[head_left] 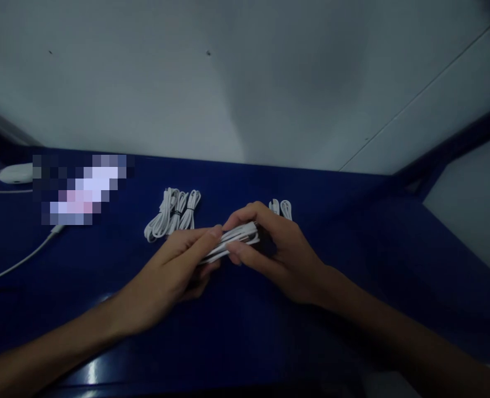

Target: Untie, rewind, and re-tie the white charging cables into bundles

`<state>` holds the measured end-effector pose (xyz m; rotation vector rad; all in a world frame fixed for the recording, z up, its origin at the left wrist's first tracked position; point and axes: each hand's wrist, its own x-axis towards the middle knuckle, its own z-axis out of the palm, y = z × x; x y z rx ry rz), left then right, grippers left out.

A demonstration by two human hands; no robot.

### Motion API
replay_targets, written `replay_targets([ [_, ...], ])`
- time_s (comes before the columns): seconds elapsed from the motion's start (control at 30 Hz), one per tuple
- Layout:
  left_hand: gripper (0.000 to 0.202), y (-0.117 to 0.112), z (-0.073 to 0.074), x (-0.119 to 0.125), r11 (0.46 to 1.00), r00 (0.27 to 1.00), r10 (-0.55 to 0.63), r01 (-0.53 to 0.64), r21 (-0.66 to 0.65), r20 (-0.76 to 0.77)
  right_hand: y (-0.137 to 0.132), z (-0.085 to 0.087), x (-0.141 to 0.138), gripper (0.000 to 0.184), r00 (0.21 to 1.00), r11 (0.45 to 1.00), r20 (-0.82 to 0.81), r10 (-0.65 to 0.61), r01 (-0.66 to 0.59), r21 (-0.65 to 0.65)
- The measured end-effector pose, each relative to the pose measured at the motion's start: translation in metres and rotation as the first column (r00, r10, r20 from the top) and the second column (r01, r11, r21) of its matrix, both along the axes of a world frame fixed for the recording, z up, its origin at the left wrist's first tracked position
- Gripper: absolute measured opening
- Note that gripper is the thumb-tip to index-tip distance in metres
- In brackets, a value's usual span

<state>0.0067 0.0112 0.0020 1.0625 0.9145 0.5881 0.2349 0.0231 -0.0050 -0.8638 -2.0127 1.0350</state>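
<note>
Apparently to keep its loops tight, the left hand (177,258) and right hand (284,250) both pinch a coiled white cable bundle (240,236) above the glossy dark-blue surface (236,342); dark-banded white coils (171,213) lie far left, seemingly grouped aside.

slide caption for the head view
Left hand and right hand hold a bundled white cable over a blue table.

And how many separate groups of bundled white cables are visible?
3: the left group beyond the left hand, the held group in both hands, the right group partly behind the right hand. Others may be hidden.
</note>
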Motion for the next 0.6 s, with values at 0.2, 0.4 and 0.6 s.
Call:
replay_targets([
  [0.2,0.044,-0.005,0.0,0.001,0.994,0.989,0.083,-0.073,0.082,-0.123,-0.001,-0.003,-0.003,0.018,0.998,0.997,0.016,-0.064,0.063,0.044],
  [0.4,0.044,-0.004,0.003,0.001,0.984,0.988,0.083,-0.06,0.17,-0.127,-0.005,0.002,-0.005,0.019,0.996,0.995,-0.052,-0.075,0.072,-0.067],
  [0.6,0.04,-0.011,-0.002,-0.002,0.977,0.973,-0.031,0.078,0.198,-0.23,-0.003,-0.008,-0.009,0.027,0.972,0.918,0.136,-0.189,0.126,0.377],
])
